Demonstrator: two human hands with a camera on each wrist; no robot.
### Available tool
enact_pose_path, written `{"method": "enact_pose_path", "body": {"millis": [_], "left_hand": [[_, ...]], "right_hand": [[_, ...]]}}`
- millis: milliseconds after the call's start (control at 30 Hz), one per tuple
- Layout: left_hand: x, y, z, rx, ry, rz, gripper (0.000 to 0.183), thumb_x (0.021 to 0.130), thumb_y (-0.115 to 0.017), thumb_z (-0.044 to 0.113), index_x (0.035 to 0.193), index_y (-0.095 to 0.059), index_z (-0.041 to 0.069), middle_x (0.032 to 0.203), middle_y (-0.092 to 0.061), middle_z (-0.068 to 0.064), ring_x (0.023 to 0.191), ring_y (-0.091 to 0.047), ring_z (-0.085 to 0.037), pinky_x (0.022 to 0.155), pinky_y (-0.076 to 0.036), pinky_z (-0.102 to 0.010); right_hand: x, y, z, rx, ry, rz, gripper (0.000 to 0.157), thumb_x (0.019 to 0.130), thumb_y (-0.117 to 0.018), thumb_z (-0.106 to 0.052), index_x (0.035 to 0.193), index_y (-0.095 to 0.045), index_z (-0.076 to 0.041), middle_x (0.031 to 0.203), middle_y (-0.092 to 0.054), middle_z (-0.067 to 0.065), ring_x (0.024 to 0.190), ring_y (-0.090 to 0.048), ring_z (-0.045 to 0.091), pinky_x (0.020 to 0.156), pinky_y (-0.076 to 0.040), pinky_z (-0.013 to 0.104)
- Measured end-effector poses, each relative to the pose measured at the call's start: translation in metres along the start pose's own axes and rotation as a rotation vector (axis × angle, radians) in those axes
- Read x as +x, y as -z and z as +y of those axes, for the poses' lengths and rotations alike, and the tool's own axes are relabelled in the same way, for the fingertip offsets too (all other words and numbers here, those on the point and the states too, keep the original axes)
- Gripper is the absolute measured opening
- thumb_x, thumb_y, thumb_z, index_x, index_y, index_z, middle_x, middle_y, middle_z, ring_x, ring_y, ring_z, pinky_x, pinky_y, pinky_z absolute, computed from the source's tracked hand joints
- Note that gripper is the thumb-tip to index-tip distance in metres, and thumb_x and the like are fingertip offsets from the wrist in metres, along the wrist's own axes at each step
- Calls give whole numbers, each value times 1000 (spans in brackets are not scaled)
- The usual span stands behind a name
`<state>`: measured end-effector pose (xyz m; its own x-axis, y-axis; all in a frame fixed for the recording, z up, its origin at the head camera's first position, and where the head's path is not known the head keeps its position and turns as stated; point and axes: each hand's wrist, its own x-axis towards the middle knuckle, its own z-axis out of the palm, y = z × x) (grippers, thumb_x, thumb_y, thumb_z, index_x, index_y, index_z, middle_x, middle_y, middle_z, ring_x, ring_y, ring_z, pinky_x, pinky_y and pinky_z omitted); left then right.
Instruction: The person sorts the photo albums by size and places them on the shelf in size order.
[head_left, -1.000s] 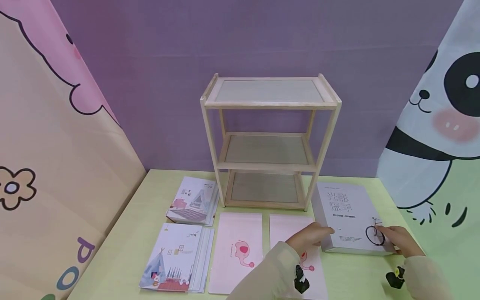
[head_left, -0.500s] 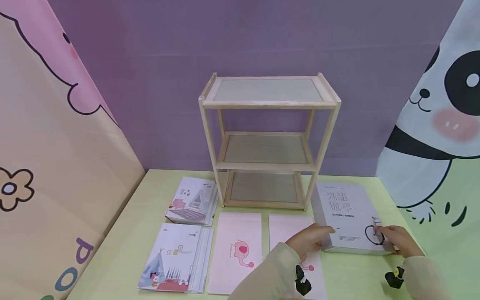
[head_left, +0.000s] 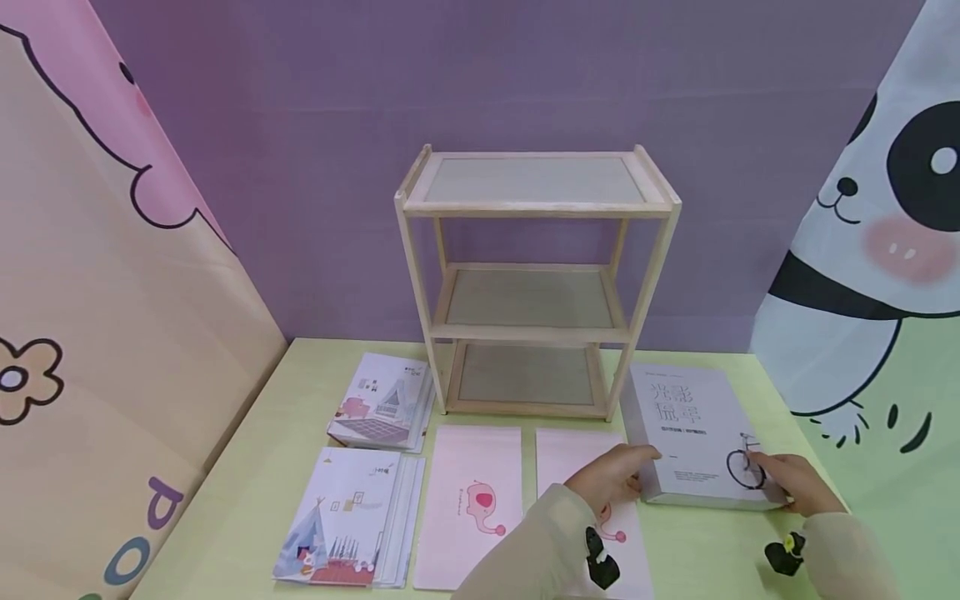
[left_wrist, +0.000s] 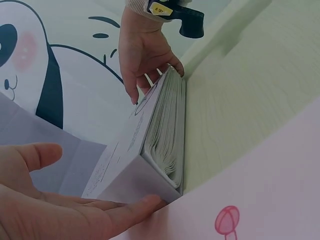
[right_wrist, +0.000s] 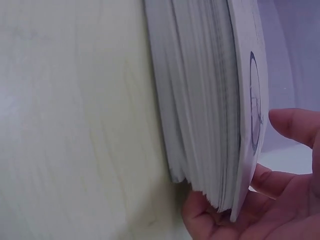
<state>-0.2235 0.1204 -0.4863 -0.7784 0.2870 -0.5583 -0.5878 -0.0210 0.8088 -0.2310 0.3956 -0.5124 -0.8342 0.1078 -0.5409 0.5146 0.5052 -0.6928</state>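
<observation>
A thick book with a pale cover, large outlined characters and a bicycle drawing lies flat at the right of the table. My left hand is at its spine. In the left wrist view the fingers lie straight along the spine, and the thumb stands raised beside the cover. My right hand holds the opposite edge near the front corner. The right wrist view shows its fingers curled round the page edges, with the thumb by the printed wheel. The pages are slightly fanned.
A three-tier wooden shelf stands at the back of the table. Two pink booklets with elephant drawings lie before it, one partly under my left arm. Two stacks of illustrated booklets are at the left. Printed cloths hang on both sides.
The view has shifted very slightly. Both hands stay at the book's two sides, and the book remains in place on the table.
</observation>
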Motion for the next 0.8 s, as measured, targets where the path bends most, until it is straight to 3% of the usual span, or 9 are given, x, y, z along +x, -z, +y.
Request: {"method": "enact_pose_path", "body": {"millis": [133, 367, 600, 800], "left_hand": [[1, 2, 0, -21, -14, -8, 36, 86, -58, 13, 114, -51, -10, 117, -45, -36, 117, -43, -49, 103, -29, -60], [4, 4, 0, -37, -4, -9, 32, 86, -58, 16, 110, -54, -6, 104, -51, -26, 105, -51, -38, 100, -36, -54], [4, 4, 0, -62, 4, 8, 32, 87, -58, 14, 111, -52, -7, 104, -49, -28, 108, -49, -42, 101, -34, -56], [5, 5, 0, -51, -10, -5, 33, 87, -57, 15, 111, -51, -8, 106, -48, -30, 107, -49, -42, 100, -35, -56]], "right_hand": [[2, 1, -1, 8, -16, -17, 97, 90, -47, -56, 135, -16, 24, 128, -25, 38, 110, -35, 46, 83, -48, 55], [5, 0, 0, 28, -45, -8, 103, 86, -54, -58, 135, -14, 24, 130, -25, 39, 111, -38, 46, 87, -46, 57], [2, -2, -5, 93, -38, -33, 87, 95, -45, -44, 134, -12, 26, 126, -23, 38, 109, -37, 44, 89, -43, 60], [1, -2, -5, 72, -41, -28, 87, 95, -46, -43, 133, -11, 27, 124, -22, 38, 109, -38, 45, 90, -44, 57]]}}
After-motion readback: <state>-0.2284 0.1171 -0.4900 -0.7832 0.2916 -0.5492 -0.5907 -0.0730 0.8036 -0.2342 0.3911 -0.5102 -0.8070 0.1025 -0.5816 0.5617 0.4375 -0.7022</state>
